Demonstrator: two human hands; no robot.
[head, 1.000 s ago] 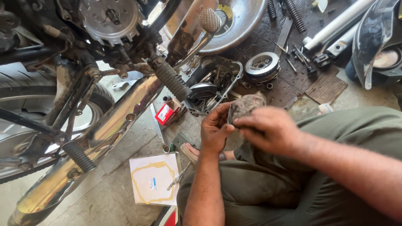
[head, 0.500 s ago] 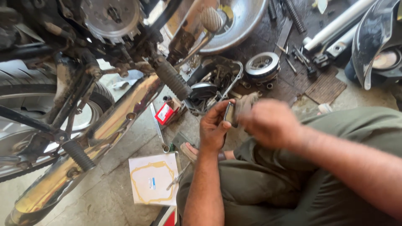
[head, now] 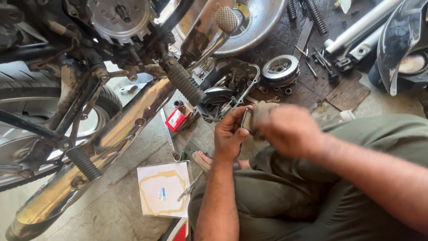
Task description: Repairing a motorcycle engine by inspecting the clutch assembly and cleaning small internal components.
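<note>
Compared with half a second ago, both hands have stayed in front of the person's knees, and the right hand (head: 290, 129) has shifted only a little over the part, so it looks blurred. Between the two hands is a small flat metal part (head: 246, 119), held upright just above the lap and near the open engine cover. A greyish rag (head: 263, 114) is pressed against this part. The left hand (head: 229, 134) grasps the part at its edge, with the thumb on one side and the fingers curled on the other. The right hand is closed on the rag and covers most of it; how the fingers sit I cannot tell because of the blur. Just beyond the hands lies a dark engine cover (head: 229, 87) with small pieces inside, and beside it a round clutch part (head: 280, 69). On the concrete floor to the left are a small red box (head: 176, 119), a long wrench (head: 169, 136) and a white sheet with a yellow gasket (head: 162, 194). A motorcycle stands at the left, with its chrome exhaust pipe (head: 107, 147), a rubber footpeg (head: 185, 82) and the rear tyre (head: 26, 85). A large metal bowl (head: 263, 22) sits at the top.
</note>
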